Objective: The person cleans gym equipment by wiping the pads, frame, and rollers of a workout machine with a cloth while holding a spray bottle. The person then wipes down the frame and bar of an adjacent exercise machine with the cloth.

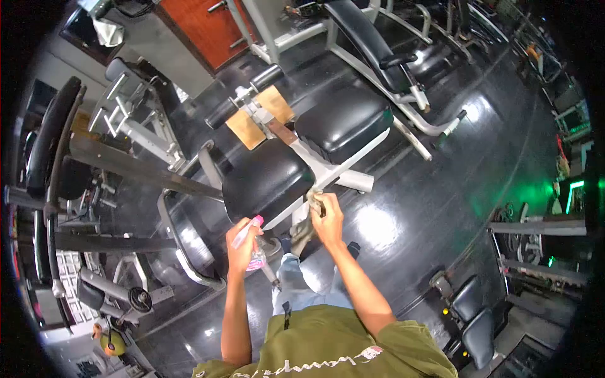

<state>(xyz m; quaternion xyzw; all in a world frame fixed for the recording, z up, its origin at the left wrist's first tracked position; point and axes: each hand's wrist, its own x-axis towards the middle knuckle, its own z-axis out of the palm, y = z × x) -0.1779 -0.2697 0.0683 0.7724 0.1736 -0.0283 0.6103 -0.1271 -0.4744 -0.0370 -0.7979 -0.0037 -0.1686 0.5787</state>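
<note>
My left hand (239, 247) is wrapped round a clear spray bottle (257, 258) with a pink top and pink liquid low inside. It is near the front left corner of a black padded seat (268, 179). My right hand (328, 220) grips a dull greyish-beige cloth (305, 232), which hangs down from the fingers. The cloth's upper end is by the seat's right corner and the white frame; whether it touches them I cannot tell. A second black pad (343, 123) lies beyond, on the same white metal frame (324, 171).
Foam rollers (265, 76) and tan boards (247, 129) sit at the bench's far end. Metal bars (189, 252) of another machine stand at left. An inclined bench (368, 47) is at the back, and black padded seats (478, 337) are at lower right. The dark floor (435, 208) is shiny.
</note>
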